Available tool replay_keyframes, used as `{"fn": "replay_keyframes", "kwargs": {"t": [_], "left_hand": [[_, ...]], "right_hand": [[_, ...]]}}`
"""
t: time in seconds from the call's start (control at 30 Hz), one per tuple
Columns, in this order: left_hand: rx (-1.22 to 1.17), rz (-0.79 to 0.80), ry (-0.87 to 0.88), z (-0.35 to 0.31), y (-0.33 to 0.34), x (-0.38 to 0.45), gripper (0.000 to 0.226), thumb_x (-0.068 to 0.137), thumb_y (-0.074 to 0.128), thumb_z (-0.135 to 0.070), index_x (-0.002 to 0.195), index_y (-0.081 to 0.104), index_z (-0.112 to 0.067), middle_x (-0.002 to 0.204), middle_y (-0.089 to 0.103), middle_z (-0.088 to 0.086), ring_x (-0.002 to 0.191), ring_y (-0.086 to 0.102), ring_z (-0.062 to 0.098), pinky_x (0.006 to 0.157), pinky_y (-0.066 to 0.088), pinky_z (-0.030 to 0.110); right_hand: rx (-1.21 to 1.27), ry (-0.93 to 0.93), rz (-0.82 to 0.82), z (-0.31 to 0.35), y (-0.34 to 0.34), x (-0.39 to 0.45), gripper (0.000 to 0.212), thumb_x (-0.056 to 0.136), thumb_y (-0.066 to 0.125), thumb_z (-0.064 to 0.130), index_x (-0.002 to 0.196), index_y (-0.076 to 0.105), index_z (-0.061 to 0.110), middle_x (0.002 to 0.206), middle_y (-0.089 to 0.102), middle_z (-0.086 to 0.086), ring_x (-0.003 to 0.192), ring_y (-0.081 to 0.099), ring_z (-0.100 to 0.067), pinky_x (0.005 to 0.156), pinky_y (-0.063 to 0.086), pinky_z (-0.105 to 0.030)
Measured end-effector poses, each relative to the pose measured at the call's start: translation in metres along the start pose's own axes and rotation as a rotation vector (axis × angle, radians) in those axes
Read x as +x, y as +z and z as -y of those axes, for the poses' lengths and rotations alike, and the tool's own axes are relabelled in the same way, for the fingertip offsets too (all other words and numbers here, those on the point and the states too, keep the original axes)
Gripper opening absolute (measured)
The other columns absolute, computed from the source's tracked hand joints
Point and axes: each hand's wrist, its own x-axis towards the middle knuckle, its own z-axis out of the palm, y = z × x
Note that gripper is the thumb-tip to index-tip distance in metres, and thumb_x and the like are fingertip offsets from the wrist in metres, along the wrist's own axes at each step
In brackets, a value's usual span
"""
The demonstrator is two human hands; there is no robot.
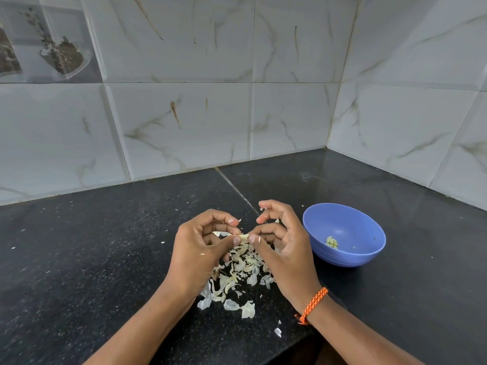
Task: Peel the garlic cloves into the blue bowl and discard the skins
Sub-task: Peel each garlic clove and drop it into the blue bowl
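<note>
My left hand [200, 246] pinches a small pale garlic clove [243, 236] between thumb and fingers, above the counter. My right hand [282, 241] pinches the clove's other end at the skin, its other fingers curled; an orange cord is tied round that wrist. Below both hands lies a heap of papery garlic skins [237, 275] on the black counter. The blue bowl [369, 256] stands to the right of my right hand, with a few peeled cloves [332, 242] lying in its bottom.
The black speckled counter [92, 259] runs to a corner of white marbled wall tiles [184, 122]. Loose skin flakes lie near the counter's front edge [278, 331]. A seam in the counter runs back from between my hands.
</note>
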Motion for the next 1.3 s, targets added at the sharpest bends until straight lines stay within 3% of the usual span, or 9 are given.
{"fn": "replay_keyframes", "kwargs": {"t": [0.1,0.27,0.43,0.6,0.7,0.93,1.0,1.1,1.3], "left_hand": [[0.090,0.016,0.042,0.000,0.000,0.001,0.027,0.087,0.087,-0.004,0.104,0.076,-0.022,0.095,0.080,0.005,0.054,0.061,0.023,0.052,0.050,0.026],[0.134,0.023,0.076,0.003,-0.002,0.002,0.031,0.090,0.085,-0.006,0.107,0.076,-0.030,0.098,0.078,0.002,0.063,0.059,0.045,0.057,0.054,0.040],[0.170,0.002,0.098,0.003,-0.002,0.001,0.033,0.090,0.085,-0.006,0.107,0.074,-0.032,0.096,0.078,-0.001,0.060,0.059,0.039,0.056,0.053,0.038],[0.196,-0.067,0.080,0.005,0.001,-0.001,0.033,0.089,0.087,-0.009,0.102,0.072,-0.035,0.092,0.079,-0.003,0.052,0.052,0.018,0.053,0.050,0.039],[0.165,-0.065,0.070,0.006,0.003,-0.002,0.029,0.089,0.087,-0.012,0.103,0.072,-0.033,0.094,0.078,-0.003,0.052,0.048,0.022,0.051,0.047,0.042],[0.083,-0.005,0.074,0.003,0.007,-0.005,0.033,0.095,0.077,-0.001,0.107,0.068,-0.031,0.103,0.072,-0.001,0.048,0.040,0.024,0.049,0.036,0.034],[0.073,-0.017,0.074,0.001,0.007,-0.006,0.036,0.094,0.077,0.002,0.105,0.068,-0.032,0.102,0.072,-0.003,0.051,0.044,0.015,0.049,0.037,0.034],[0.026,-0.023,0.078,-0.003,0.009,-0.008,0.041,0.093,0.073,0.008,0.100,0.066,-0.032,0.101,0.071,0.003,0.056,0.051,0.009,0.052,0.039,0.025],[-0.123,-0.037,-0.007,-0.010,0.012,-0.012,0.040,0.093,0.063,0.018,0.097,0.065,-0.022,0.102,0.068,0.016,0.048,0.037,0.015,0.043,0.032,0.023]], "right_hand": [[-0.020,0.016,0.040,0.000,0.000,-0.001,0.041,0.100,0.071,0.007,0.135,0.062,0.027,0.105,0.074,0.000,0.098,0.074,-0.025,0.089,0.062,-0.037],[0.026,0.098,0.106,0.004,0.001,-0.001,0.035,0.101,0.071,0.011,0.133,0.064,0.021,0.094,0.080,-0.006,0.084,0.079,-0.026,0.080,0.065,-0.038],[0.093,0.159,0.130,0.005,0.001,0.000,0.034,0.098,0.072,0.003,0.129,0.066,0.015,0.090,0.080,-0.012,0.081,0.079,-0.029,0.076,0.064,-0.034],[0.008,0.100,0.101,0.003,0.002,0.001,0.042,0.090,0.083,0.008,0.126,0.068,0.021,0.092,0.078,-0.006,0.089,0.077,-0.022,0.082,0.062,-0.030],[-0.039,0.057,0.082,0.003,0.002,0.000,0.041,0.089,0.085,0.013,0.126,0.068,0.024,0.095,0.078,-0.002,0.094,0.076,-0.021,0.085,0.062,-0.030],[-0.232,-0.100,0.046,0.008,0.002,-0.003,0.038,0.089,0.085,0.010,0.123,0.072,0.022,0.094,0.078,0.010,0.094,0.076,-0.011,0.084,0.060,-0.020],[-0.306,-0.174,0.039,0.007,0.002,-0.003,0.039,0.089,0.085,0.007,0.123,0.071,0.021,0.096,0.077,0.011,0.094,0.076,-0.008,0.083,0.061,-0.022],[-0.476,-0.344,0.007,0.003,0.005,-0.005,0.045,0.090,0.084,0.009,0.127,0.065,0.026,0.099,0.074,0.011,0.094,0.073,-0.006,0.082,0.061,-0.026],[-0.735,-0.708,-0.013,0.000,0.009,-0.009,0.032,0.102,0.073,0.012,0.130,0.058,0.020,0.098,0.071,0.003,0.088,0.068,-0.012,0.074,0.060,-0.032]]}}
